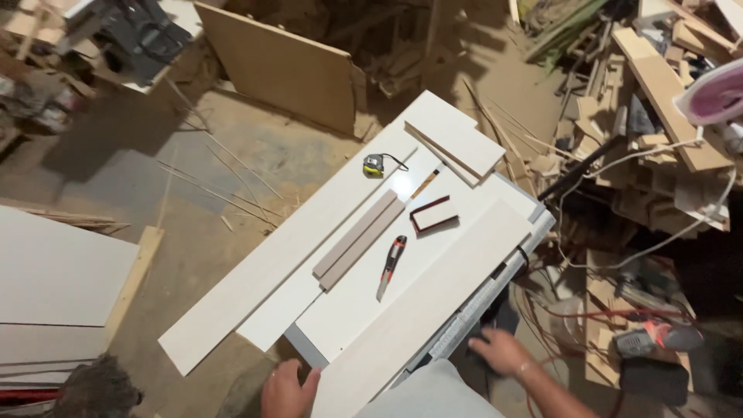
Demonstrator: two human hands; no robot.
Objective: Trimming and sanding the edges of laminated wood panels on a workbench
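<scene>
Gripping near end of long white board (433, 290) with left hand (288, 392), fingers curled over its edge for steadying; resting right hand (503, 351), fingers loosely spread, beside table edge (480, 306)

A utility knife (391, 267), a tape measure (374, 165) and a dark folded strip (433, 215) are laid on the table (534, 220). Two narrow slats (358, 240) are set side by side. Wood offcuts (658, 101) are piled beyond.

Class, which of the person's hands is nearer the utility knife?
Left. The left hand grips the board edge below the utility knife; the right hand rests farther off, lower right.
</scene>
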